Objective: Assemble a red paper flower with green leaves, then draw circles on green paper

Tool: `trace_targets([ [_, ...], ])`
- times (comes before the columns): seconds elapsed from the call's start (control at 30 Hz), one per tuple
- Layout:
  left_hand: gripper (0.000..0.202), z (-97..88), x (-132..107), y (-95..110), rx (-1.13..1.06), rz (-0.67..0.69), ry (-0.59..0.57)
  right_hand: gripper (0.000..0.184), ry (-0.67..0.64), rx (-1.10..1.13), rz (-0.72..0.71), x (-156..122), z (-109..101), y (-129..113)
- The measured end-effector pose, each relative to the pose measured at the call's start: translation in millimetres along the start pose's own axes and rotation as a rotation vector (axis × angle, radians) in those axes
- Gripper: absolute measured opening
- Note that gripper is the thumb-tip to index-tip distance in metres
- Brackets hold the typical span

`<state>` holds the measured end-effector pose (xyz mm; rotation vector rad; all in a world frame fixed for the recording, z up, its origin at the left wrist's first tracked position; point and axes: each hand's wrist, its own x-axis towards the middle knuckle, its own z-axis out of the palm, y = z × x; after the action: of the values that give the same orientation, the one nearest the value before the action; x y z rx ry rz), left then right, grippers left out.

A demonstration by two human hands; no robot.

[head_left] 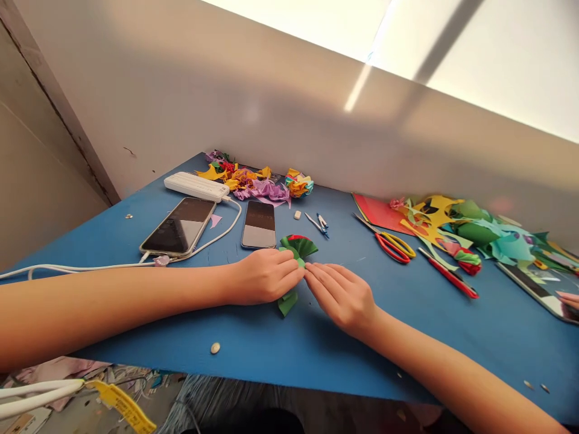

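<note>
A green pleated paper piece [302, 246] with a bit of red at its top edge sticks out above and below my left hand [266, 275]. That hand is closed around its middle, fingers wrapped over it. My right hand [341, 295] meets it from the right, its fingertips pressed together at the paper's edge beside the left fingers. What lies between the right fingertips is mostly covered. Just beyond my left hand lies a dark phone [259, 224] on the blue table [280, 349].
At left, a charging phone [181, 226] lies by a white power bank [196, 185] and cable. Scissors [391, 246], a red cutter [447, 274], a compass [319, 224] and an eraser [297, 214] lie farther back. Paper scraps [434, 217] line the wall. Another person's fingers [569, 299] touch a phone [534, 289] at right.
</note>
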<state>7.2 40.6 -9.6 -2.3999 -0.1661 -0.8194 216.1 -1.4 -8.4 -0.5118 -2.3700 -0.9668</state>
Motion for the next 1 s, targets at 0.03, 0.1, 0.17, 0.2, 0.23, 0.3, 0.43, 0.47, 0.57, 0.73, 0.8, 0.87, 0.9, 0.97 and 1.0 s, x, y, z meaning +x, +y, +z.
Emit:
trace_targets([
  [0.03,0.008,-0.9,0.6,0.2,0.009,0.004,0.006,0.015,-0.008,-0.010,-0.005,0.9,-0.9,-0.4],
  [0.1,0.007,-3.0,1.8,0.4,0.027,0.017,0.020,0.014,-0.016,-0.016,-0.007,2.2,-2.5,-1.0],
  [0.17,0.007,-4.9,2.9,0.4,0.043,0.034,0.029,0.013,-0.020,-0.016,-0.004,3.0,-4.0,-1.8],
  [0.2,0.007,-5.6,3.3,0.4,0.049,0.041,0.031,0.012,-0.022,-0.016,-0.003,3.2,-4.7,-2.2],
  [0.23,0.008,-6.0,3.6,0.4,0.054,0.046,0.031,0.012,-0.024,-0.018,0.000,3.3,-5.4,-2.7],
  [0.3,0.008,-5.8,3.8,0.6,0.058,0.052,0.031,0.012,-0.028,-0.024,0.005,3.0,-6.8,-3.8],
  [0.43,0.008,-2.2,2.3,0.2,0.041,0.032,0.025,0.016,-0.054,-0.003,0.031,0.4,-9.3,-5.3],
  [0.47,0.008,-1.1,1.5,-0.2,0.030,0.023,0.023,0.017,-0.062,0.012,0.052,-0.6,-9.7,-5.5],
  [0.57,0.010,1.0,-0.6,-1.3,-0.016,0.024,0.014,0.017,-0.079,0.061,0.128,-3.7,-9.7,-5.9],
  [0.73,0.016,-1.0,-0.9,-1.7,-0.059,0.077,0.028,0.011,-0.093,0.117,0.171,-7.1,-8.7,-6.1],
  [0.8,0.017,-2.0,-0.5,-1.5,-0.053,0.092,0.036,0.012,-0.096,0.126,0.180,-8.1,-8.6,-6.0],
  [0.87,0.018,-2.2,-0.5,-1.5,-0.053,0.092,0.040,0.013,-0.104,0.133,0.188,-8.5,-8.7,-5.7],
  [0.9,0.018,-2.2,-0.6,-1.5,-0.054,0.090,0.043,0.012,-0.108,0.135,0.195,-8.3,-8.8,-5.6],
  [0.97,0.017,-1.9,-1.1,-1.7,-0.059,0.089,0.046,0.008,-0.109,0.139,0.214,-7.0,-9.1,-5.3],
  [1.0,0.017,-1.8,-1.3,-1.8,-0.061,0.091,0.047,0.007,-0.105,0.140,0.223,-6.2,-9.3,-5.2],
])
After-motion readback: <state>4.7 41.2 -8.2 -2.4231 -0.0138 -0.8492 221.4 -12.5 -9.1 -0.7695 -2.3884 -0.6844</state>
